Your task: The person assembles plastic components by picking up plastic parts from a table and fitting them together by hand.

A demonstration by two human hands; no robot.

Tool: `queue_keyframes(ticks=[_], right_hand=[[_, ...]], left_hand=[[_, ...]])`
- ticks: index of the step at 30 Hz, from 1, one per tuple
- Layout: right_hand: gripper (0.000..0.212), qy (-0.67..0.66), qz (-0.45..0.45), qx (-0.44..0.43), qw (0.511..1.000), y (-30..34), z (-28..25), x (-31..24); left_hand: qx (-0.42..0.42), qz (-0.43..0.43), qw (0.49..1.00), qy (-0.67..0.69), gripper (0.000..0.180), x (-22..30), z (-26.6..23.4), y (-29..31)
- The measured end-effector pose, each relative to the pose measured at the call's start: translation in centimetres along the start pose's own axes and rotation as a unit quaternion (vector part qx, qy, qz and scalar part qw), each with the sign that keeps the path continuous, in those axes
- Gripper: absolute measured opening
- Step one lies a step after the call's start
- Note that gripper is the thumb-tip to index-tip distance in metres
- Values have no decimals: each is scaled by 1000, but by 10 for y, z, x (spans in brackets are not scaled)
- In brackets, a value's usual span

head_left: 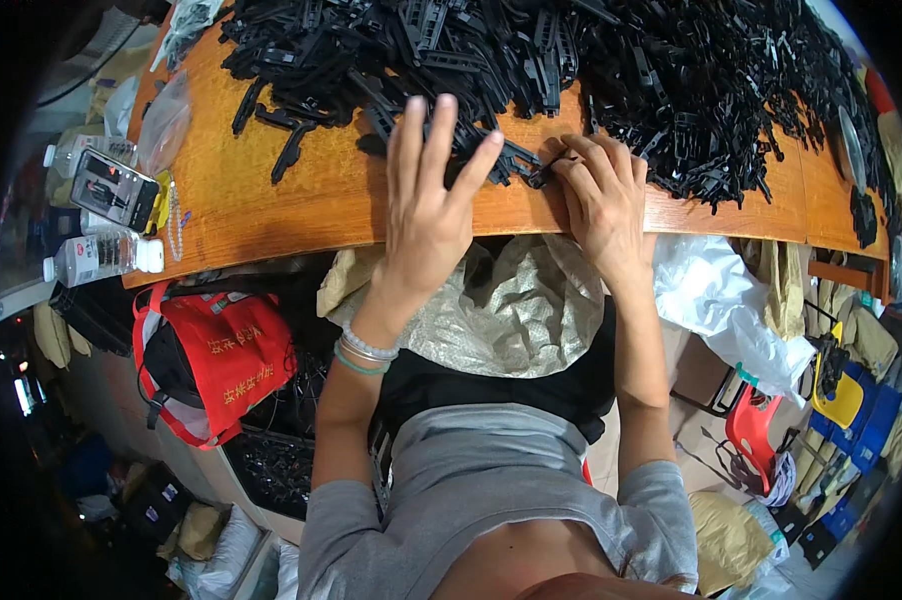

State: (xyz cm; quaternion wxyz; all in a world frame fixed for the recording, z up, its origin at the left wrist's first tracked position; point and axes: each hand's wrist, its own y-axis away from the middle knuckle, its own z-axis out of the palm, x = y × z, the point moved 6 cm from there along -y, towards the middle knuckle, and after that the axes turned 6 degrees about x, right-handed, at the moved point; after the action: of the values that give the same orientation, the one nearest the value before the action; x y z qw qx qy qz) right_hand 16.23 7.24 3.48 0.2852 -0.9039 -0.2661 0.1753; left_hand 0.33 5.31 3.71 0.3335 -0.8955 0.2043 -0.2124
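Black plastic parts, long and narrow, lie heaped in a left pile [341, 50] on the wooden table [321, 200]. A right pile [681, 110] holds smaller black pieces. My left hand [426, 200] is open near the front edge, fingers spread, with nothing seen in it; a few loose parts lie behind and beside its fingers. My right hand [603, 195] is closed at the table edge, its fingertips pinching a small black plastic part [539, 177]. The fingers partly hide this piece. Below both hands, a pale woven sack [531, 320] lies over my lap.
A phone [114, 190] leans at the table's left end beside plastic bottles [101, 257]. A red bag [231, 350] hangs below the left edge. White plastic [716, 300] hangs below the right edge, near a red stool [753, 435] and a yellow stool [843, 400].
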Motion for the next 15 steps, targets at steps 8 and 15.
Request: queue_keyframes(ticks=[8,15], right_hand=[[23,-132,65,74,986,16,-20,-7],[20,-311,185,150,920,34,-28,-8]], left_hand=[[14,89,995,42,16,-2,6,-20],[179,-27,947,264,17,10,-30,-3]])
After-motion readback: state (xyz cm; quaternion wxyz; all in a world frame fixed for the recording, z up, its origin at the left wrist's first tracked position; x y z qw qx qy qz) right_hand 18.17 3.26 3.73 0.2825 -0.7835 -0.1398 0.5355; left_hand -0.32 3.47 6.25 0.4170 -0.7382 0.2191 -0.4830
